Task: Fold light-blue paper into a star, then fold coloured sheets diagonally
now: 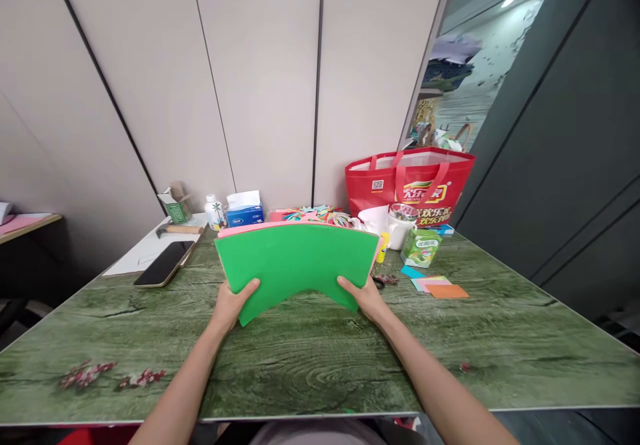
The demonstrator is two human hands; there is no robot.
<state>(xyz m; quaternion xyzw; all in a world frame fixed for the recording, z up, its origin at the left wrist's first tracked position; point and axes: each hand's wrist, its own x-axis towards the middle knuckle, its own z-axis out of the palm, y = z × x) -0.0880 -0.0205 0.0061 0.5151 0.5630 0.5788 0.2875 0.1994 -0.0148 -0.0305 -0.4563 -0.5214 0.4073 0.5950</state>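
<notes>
A stack of coloured paper (303, 258), green in front with pink sheets showing behind its top edge, is held up over the table and bows in an arch. My left hand (231, 304) grips its lower left side, thumb on the green face. At the lower right side my right hand (364, 296) grips it the same way. The fingers behind the paper are hidden. Beyond the stack, colourful paper strips (320, 215) show partly over its top edge. A yellow glue stick (383, 248) stands just right of the stack.
On the left lie a phone (166, 264) and a hammer (180, 230), near a small green box (177, 206), a white bottle (215, 212) and a blue tissue pack (245, 214). Rightward are a red bag (370, 192), a white mug (399, 233), a green carton (421, 248) and paper pieces (447, 291).
</notes>
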